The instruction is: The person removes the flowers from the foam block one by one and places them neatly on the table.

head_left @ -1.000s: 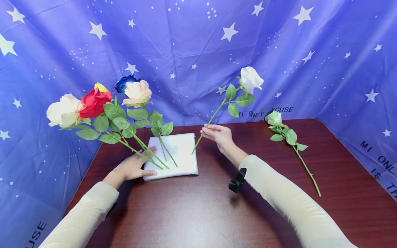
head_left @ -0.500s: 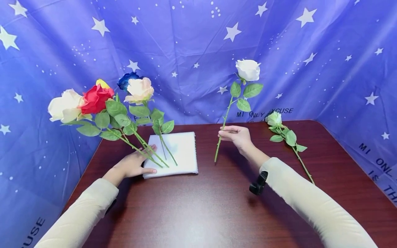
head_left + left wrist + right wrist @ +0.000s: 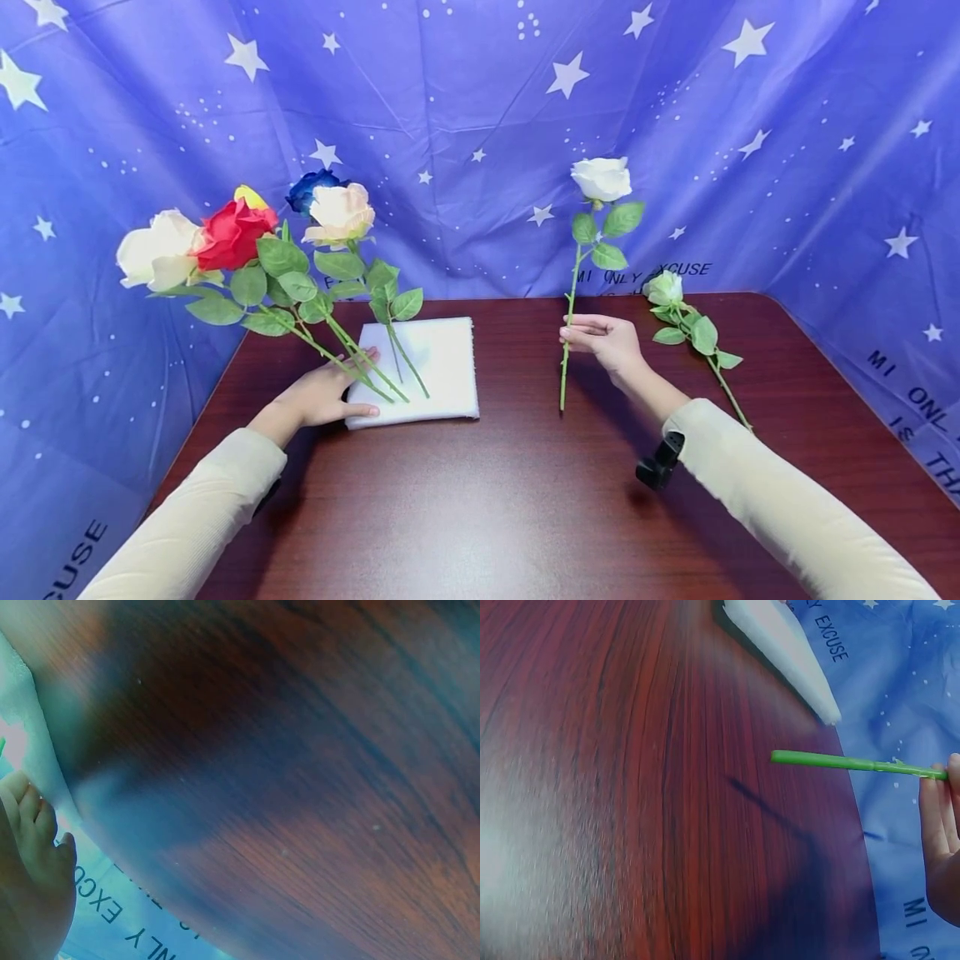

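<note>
My right hand [image 3: 611,346] pinches the stem of a white rose [image 3: 602,178] between thumb and fingertips, to the right of the white foam block [image 3: 450,367]. The flower stands nearly upright, and in the right wrist view its green stem [image 3: 825,760] ends above the table. Resting on the foam's left side is my left hand [image 3: 311,400], thumb stretched along the front edge. Several roses lean left out of the foam: a cream rose [image 3: 159,254], a red rose [image 3: 236,233], a peach rose [image 3: 339,212], a blue rose [image 3: 309,192] and a mostly hidden yellow flower [image 3: 251,197].
A pale green-white rose [image 3: 664,288] lies on the dark red wooden table [image 3: 480,500], at the right. Behind the table hangs a blue curtain [image 3: 420,75] with white stars. A black wrist camera [image 3: 660,462] is strapped below my right sleeve.
My right hand has moved right, away from the foam, carrying the white rose, which has gone from slanted to nearly upright. My left hand stays on the foam.
</note>
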`<action>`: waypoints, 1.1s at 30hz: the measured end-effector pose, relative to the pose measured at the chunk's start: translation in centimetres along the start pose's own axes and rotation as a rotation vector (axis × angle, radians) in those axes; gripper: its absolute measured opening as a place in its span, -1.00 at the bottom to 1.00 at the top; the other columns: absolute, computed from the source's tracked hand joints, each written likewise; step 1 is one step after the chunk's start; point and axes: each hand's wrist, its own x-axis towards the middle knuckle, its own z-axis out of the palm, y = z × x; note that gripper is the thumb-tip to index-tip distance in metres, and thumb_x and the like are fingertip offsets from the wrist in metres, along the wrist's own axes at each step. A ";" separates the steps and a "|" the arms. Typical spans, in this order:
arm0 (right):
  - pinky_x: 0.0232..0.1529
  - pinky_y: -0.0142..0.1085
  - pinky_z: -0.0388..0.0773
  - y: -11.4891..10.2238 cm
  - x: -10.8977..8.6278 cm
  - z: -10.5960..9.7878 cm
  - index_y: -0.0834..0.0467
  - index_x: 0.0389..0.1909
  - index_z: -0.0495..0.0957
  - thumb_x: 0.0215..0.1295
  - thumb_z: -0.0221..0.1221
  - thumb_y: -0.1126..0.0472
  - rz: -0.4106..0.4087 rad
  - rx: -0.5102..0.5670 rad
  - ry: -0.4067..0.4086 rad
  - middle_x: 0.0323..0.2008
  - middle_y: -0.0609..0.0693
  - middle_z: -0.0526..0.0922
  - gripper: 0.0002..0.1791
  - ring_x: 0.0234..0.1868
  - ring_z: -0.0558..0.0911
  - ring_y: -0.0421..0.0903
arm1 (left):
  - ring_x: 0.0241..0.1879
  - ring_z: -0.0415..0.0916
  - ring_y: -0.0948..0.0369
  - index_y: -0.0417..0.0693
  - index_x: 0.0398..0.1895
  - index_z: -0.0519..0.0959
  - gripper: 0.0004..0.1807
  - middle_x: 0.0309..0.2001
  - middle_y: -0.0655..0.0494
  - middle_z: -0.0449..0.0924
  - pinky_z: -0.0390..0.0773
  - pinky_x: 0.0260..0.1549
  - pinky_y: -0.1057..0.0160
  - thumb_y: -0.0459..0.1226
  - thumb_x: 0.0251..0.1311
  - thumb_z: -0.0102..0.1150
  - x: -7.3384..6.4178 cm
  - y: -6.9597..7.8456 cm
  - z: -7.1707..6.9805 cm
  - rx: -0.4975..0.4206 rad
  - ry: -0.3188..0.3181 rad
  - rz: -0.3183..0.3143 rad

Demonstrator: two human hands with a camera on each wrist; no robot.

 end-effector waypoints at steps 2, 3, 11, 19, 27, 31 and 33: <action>-0.32 -0.37 0.70 -0.1 -0.2 -0.5 0.48 0.01 0.52 0.10 0.26 0.52 0.001 0.007 0.001 -0.51 -0.19 0.77 -0.60 -0.44 0.75 -0.28 | 0.42 0.17 -0.18 -0.20 0.45 0.17 -0.01 0.47 -0.15 0.15 0.24 0.36 -0.11 0.18 0.06 0.24 0.0 0.0 0.0 0.004 -0.004 -0.001; -0.32 -0.37 0.70 -0.2 -0.3 -0.7 0.44 -0.02 0.55 0.10 0.26 0.52 0.001 0.011 -0.001 -0.50 -0.18 0.77 -0.63 -0.43 0.75 -0.28 | 0.42 0.16 -0.18 -0.20 0.45 0.17 -0.01 0.47 -0.16 0.15 0.24 0.36 -0.11 0.18 0.06 0.24 0.0 0.0 -0.1 0.003 -0.004 -0.002; -0.30 -0.38 0.70 -0.6 -1.2 -3.0 0.22 -0.09 0.63 0.12 0.25 0.51 0.006 -0.015 -0.009 -0.46 -0.19 0.78 -0.68 -0.40 0.75 -0.28 | 0.43 0.14 -0.17 -0.17 0.46 0.15 0.00 0.48 -0.16 0.13 0.23 0.37 -0.12 0.19 0.07 0.23 0.0 -0.1 -0.1 -0.001 -0.014 -0.006; -0.31 -0.39 0.70 -1.1 -2.0 -5.4 0.00 -0.34 0.70 0.18 0.23 0.46 0.005 -0.016 -0.054 -0.44 -0.16 0.78 -0.73 -0.40 0.76 -0.26 | 0.44 0.11 -0.17 -0.17 0.47 0.12 0.04 0.47 -0.22 0.11 0.20 0.38 -0.14 0.22 0.05 0.22 0.2 -0.3 0.0 -0.021 -0.029 -0.005; -0.30 -0.37 0.70 -1.5 -2.5 -7.5 0.03 -0.33 0.72 0.22 0.17 0.50 0.011 -0.001 -0.102 -0.42 -0.12 0.79 -0.70 -0.37 0.77 -0.22 | 0.44 0.11 -0.17 -0.15 0.48 0.12 0.03 0.48 -0.20 0.11 0.20 0.38 -0.13 0.22 0.05 0.22 0.5 -0.2 0.1 -0.027 -0.029 -0.001; -0.28 -0.36 0.70 -1.6 -2.5 -8.1 0.05 -0.30 0.72 0.22 0.15 0.52 0.035 -0.023 -0.161 -0.40 -0.11 0.79 -0.69 -0.35 0.77 -0.20 | 0.45 0.10 -0.16 -0.12 0.49 0.10 0.04 0.49 -0.18 0.10 0.19 0.39 -0.13 0.24 0.05 0.21 0.5 -0.3 0.2 -0.021 -0.039 -0.011; -0.27 -0.36 0.71 -1.6 -2.5 -8.3 0.06 -0.30 0.71 0.21 0.15 0.53 0.055 -0.022 -0.184 -0.39 -0.11 0.79 -0.68 -0.34 0.77 -0.20 | 0.45 0.11 -0.16 -0.12 0.49 0.10 0.03 0.48 -0.18 0.11 0.20 0.39 -0.13 0.22 0.06 0.22 0.4 -0.3 0.2 -0.020 -0.035 -0.013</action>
